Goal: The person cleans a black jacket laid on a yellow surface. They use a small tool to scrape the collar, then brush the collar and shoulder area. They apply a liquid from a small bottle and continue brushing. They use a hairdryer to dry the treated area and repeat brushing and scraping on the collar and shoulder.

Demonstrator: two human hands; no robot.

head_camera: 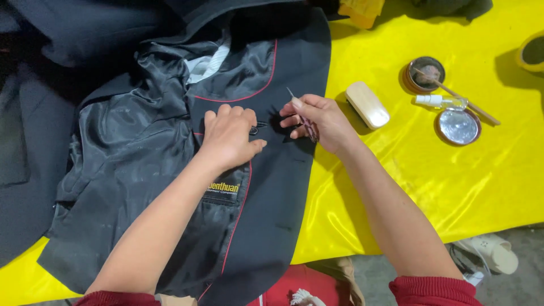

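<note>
Two tins (424, 74) (458, 126), one brush (367, 105), one jacket (272, 187)

head cam | looks steeply down | close over jacket (170, 141) on yellow table (453, 187) | single view

A dark jacket (170, 141), lining up, is pressed flat by the left hand (229, 136). Just beside it, what may be small snips (309, 127) are held in the right hand (317, 119) over the jacket's edge.

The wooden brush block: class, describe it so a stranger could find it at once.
Start at the yellow cloth, right of the dark jacket. Beside the right hand lies the wooden brush block: pale, oblong and rounded, unlike the two round tins further right.
</note>
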